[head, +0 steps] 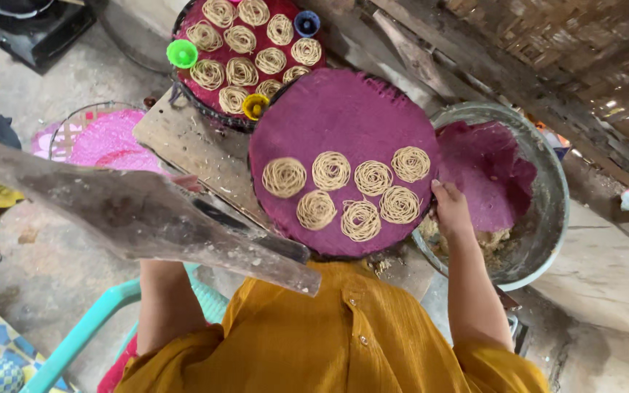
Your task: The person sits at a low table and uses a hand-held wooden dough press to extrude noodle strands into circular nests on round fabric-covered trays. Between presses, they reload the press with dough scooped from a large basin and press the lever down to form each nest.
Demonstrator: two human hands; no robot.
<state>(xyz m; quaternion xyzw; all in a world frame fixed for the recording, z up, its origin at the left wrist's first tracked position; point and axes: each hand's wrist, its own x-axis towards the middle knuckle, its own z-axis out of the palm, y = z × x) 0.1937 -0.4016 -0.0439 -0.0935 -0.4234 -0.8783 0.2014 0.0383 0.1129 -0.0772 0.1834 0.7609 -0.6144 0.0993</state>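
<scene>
My right hand [449,207] grips the right rim of a round purple tray [343,109] that carries several coiled noodle nests [331,170]. The tray rests on a wooden board [183,142] in front of my orange shirt. My left forearm runs up under a thick wooden lever [147,215]. My left hand [188,182] is almost wholly hidden behind the lever, and only a sliver of fingers shows at its top edge.
A second purple tray [194,62] behind holds several nests and small green [182,53], yellow [255,106] and blue [306,23] cups. A metal basin [551,182] at right holds a purple cloth and dough. Pink mesh trays [103,138] lie left, a turquoise chair [89,327] below.
</scene>
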